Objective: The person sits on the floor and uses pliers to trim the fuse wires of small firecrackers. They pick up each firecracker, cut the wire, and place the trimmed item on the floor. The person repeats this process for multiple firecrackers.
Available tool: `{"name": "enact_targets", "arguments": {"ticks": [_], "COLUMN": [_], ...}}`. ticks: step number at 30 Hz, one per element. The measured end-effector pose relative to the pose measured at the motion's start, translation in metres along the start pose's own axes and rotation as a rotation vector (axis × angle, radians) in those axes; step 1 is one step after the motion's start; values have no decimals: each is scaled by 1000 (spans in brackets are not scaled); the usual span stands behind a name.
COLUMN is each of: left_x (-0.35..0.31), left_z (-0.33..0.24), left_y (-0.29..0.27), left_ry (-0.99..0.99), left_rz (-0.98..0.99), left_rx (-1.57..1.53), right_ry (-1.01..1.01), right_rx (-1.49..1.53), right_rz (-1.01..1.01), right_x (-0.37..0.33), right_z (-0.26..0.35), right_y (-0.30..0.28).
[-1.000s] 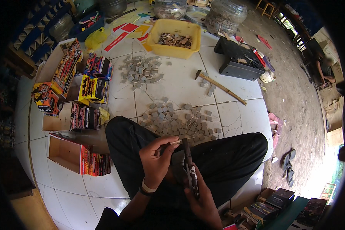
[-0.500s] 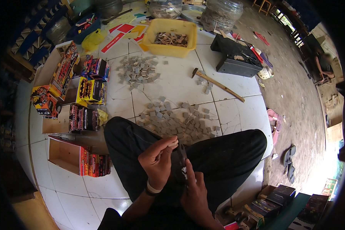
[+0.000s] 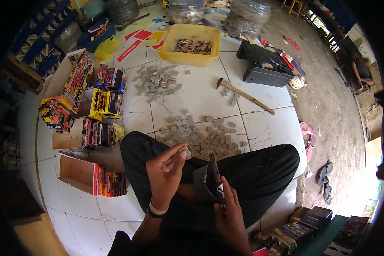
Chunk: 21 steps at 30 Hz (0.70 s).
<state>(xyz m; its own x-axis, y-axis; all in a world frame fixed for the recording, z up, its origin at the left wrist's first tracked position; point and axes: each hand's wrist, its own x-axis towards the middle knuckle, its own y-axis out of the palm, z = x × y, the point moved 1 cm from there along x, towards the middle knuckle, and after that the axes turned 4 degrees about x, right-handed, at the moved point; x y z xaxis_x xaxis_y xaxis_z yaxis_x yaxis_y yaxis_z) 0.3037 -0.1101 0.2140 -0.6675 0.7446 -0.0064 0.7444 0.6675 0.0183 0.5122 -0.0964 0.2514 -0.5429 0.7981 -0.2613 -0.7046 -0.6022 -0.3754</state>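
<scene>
My left hand (image 3: 164, 175), wearing a wristband, is raised over my lap, its thumb and fingers pinching a small grey square tile (image 3: 185, 151). Beside it on the right, my right hand (image 3: 230, 211) is wrapped round a dark, narrow knife-like tool (image 3: 214, 166); its handle has whitish patches and its end points away from me. The tool and the tile are apart. Just beyond my crossed legs lies a loose spread of similar grey tiles (image 3: 205, 134) on the white tiled floor. A second heap of grey tiles (image 3: 157, 81) sits farther off.
A wooden-handled hammer (image 3: 247, 97) lies at right of the heaps. Behind are a yellow basin (image 3: 170, 53) of small pieces and a black stand (image 3: 266, 70). Colourful boxes (image 3: 111, 181) line the left. Dark boxes (image 3: 313, 217) stand at lower right, sandals (image 3: 325, 175) beyond the floor edge.
My hands have moved apart: the left slightly left with the tile, the right to the right and lower. The tool has swung clear of the left fingers.
</scene>
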Motion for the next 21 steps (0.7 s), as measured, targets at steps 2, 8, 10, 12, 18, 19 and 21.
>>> {"name": "enact_targets", "arguments": {"ticks": [2,8,10,12,18,19,21], "left_x": [1,0,-1,-2,-2,-3,-3], "left_z": [-3,-10,-12,-14,-16,-16,-16], "left_y": [-2,0,1,1,2,2,2], "left_ry": [-10,-33,-59,-57,-69,-69,-81], "left_rz": [34,88,110,111,130,132,136], "left_rx": [4,-37,-74,-54,-73,-71,-67], "right_ry": [-32,-91,-93,-74,-40,-45,-69], "right_rx": [12,31,43,57,82,83,81], "right_rz": [38,129,133,138,152,151,150], "right_x": [-1,-2,-3,-4,-6,-7,-6], "right_z": [-2,-4,-4,-5,-7,-7,-7], "right_y": [-5,-10,-10,-10,-13,-13,-13]}}
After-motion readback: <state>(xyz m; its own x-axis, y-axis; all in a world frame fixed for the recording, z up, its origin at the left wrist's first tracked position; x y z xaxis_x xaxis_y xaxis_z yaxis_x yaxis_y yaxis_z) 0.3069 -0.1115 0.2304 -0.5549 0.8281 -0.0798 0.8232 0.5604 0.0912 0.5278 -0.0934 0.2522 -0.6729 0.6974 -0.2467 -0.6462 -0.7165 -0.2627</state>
